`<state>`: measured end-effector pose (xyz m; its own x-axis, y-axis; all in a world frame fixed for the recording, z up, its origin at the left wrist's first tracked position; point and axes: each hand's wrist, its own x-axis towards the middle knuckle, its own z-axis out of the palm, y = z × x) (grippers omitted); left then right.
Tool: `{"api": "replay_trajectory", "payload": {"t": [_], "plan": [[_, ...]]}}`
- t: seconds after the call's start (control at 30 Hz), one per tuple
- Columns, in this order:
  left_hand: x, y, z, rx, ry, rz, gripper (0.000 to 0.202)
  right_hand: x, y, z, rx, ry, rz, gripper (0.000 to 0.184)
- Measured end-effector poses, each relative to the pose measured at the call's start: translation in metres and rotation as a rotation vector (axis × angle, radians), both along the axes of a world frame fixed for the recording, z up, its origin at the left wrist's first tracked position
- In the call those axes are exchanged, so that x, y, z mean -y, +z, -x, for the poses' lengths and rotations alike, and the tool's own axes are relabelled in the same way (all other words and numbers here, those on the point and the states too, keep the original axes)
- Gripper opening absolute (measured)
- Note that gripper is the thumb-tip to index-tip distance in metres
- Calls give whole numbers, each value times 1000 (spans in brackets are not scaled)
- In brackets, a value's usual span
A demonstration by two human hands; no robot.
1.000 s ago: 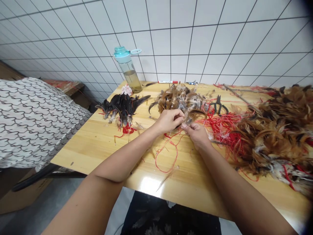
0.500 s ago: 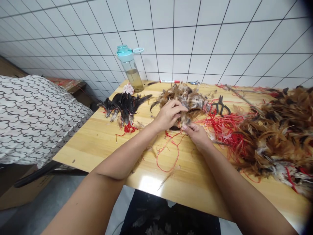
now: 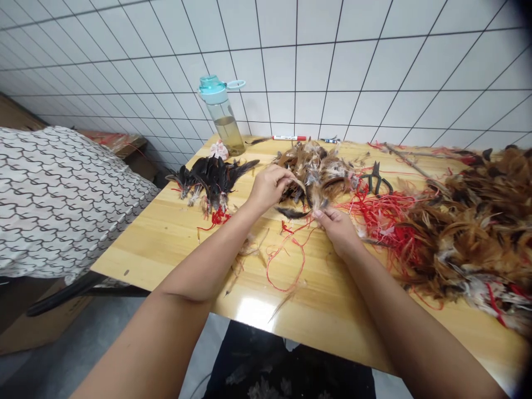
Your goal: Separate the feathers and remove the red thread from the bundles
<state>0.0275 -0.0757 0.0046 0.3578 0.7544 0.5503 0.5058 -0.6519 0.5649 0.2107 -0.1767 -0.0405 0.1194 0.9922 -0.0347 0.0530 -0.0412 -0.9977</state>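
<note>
The left hand (image 3: 266, 187) has moved leftward, fingers pinching a thin tan feather (image 3: 297, 182), the right hand (image 3: 338, 228) pinching a fluffy brown tuft (image 3: 318, 200) over the yellow wooden desk (image 3: 145, 252); black feather bundles (image 3: 213, 180) seem tied, the brown feather pile (image 3: 305, 156) loose.

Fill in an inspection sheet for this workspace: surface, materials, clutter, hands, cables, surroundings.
Surface: wooden table, loose feathers on it.
Materials: middle pile of brown feathers; larger brown heap at right; black feather bundles at left; looped red cord; tangled red strands.
Clutter: part-filled bottle, red-and-white marker, open black-handled pliers.
Left hand: pinches a brown feather.
Right hand: holds a feather tuft.
Cables: thin dark line on the floor; cannot tell whether it is one.
Surroundings: tiled wall behind the table; patterned cloth at left.
</note>
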Motion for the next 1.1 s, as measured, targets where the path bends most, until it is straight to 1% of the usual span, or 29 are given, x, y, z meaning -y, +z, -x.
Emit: {"api": "replay_trajectory", "payload": {"t": [0.1, 0.17, 0.3, 0.37, 0.43, 0.53, 0.57, 0.63, 0.73, 0.83, 1.0, 1.1], "plan": [[1, 1, -2, 39, 38, 113, 14, -1, 0, -2, -19, -53, 8, 41], [4, 2, -6, 35, 33, 202, 16, -2, 1, -2, -40, -85, 6, 41], [15, 6, -17, -53, -78, 346, 21, -3, 1, -1, -100, -126, -5, 43], [22, 8, -24, -46, -144, 403, 20, -4, 0, 0, -109, -139, -17, 43], [28, 7, -31, 24, -210, 522, 18, -4, -1, 1, -100, -150, -25, 44], [33, 4, -37, 201, -276, 762, 12, -5, -3, 2, -97, -161, -20, 44], [33, 3, -38, 249, -285, 811, 10, -5, -3, 3, -101, -167, -19, 43], [33, 2, -38, 304, -296, 857, 7, -5, -3, 3, -105, -173, -24, 43], [34, 4, -38, 332, -323, 897, 6, -5, -2, 4, -101, -180, -49, 42], [36, 6, -38, 327, -326, 874, 10, -5, -3, 3, -59, -184, -48, 39], [36, 3, -38, 173, -313, 668, 10, -5, -4, 3, 9, -158, -23, 38], [35, -1, -38, 136, -327, 566, 8, -4, -3, 4, 15, -134, -20, 39]]}}
